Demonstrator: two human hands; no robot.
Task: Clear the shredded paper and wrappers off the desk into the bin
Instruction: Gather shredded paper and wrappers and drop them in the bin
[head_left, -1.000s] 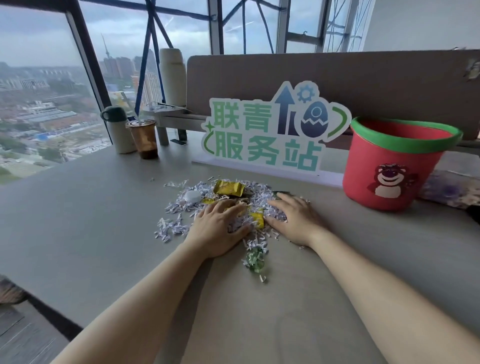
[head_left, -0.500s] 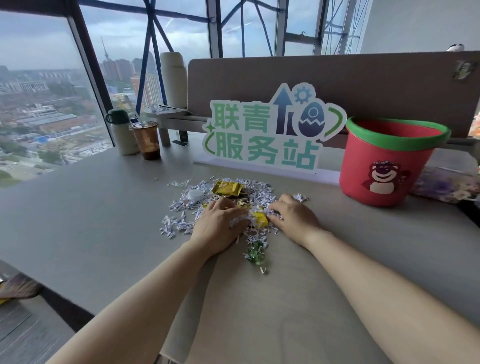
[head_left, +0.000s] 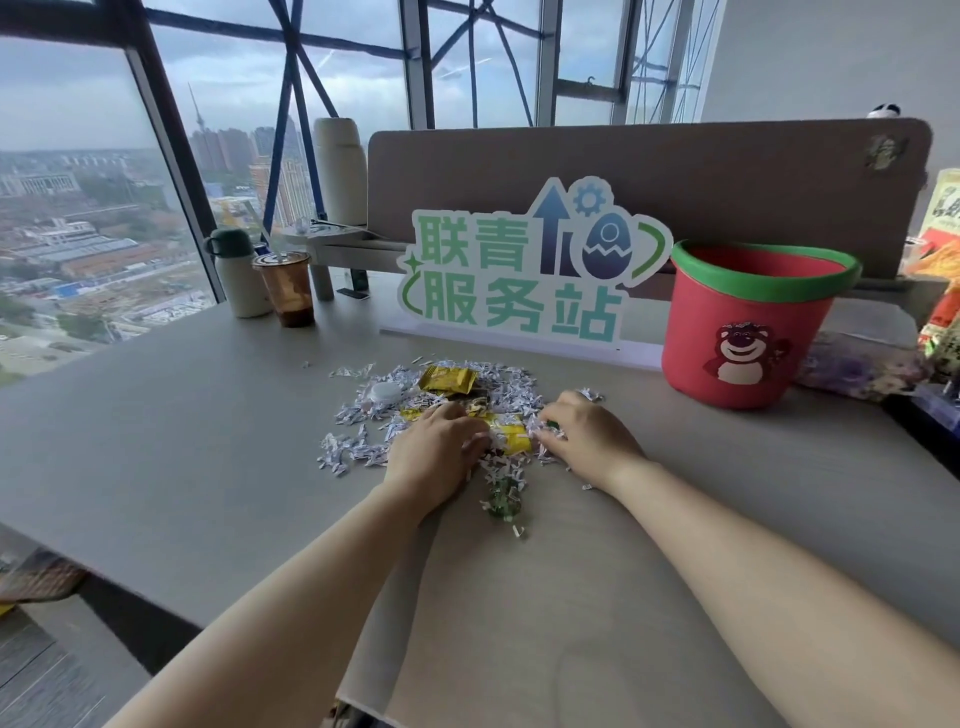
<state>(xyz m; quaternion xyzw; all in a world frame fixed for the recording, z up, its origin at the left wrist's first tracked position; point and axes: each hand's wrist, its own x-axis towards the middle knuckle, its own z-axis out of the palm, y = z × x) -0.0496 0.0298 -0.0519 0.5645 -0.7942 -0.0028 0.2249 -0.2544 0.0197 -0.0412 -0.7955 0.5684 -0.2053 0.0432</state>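
Note:
A heap of white shredded paper (head_left: 363, 447) lies spread on the grey desk (head_left: 156, 441), mixed with yellow wrappers (head_left: 447, 378), a white cap (head_left: 385, 392) and a green wrapper (head_left: 501, 499) at its near edge. My left hand (head_left: 434, 457) rests palm down on the heap's near middle. My right hand (head_left: 587, 439) lies on the heap's right side, fingers curled into the shreds. A yellow wrapper (head_left: 511, 441) shows between the two hands. The red bin (head_left: 748, 322) with a green rim and a bear picture stands upright to the right.
A green and white standing sign (head_left: 524, 270) stands behind the heap, in front of a brown divider panel (head_left: 649, 182). A white flask (head_left: 234, 275) and a brown drink cup (head_left: 287, 288) are at the back left. Snack bags (head_left: 940, 270) sit at the far right.
Both hands have drawn closer together over the heap, fingers curling into the shreds. The camera view shifted slightly left, so the bin appears further left in the frame.

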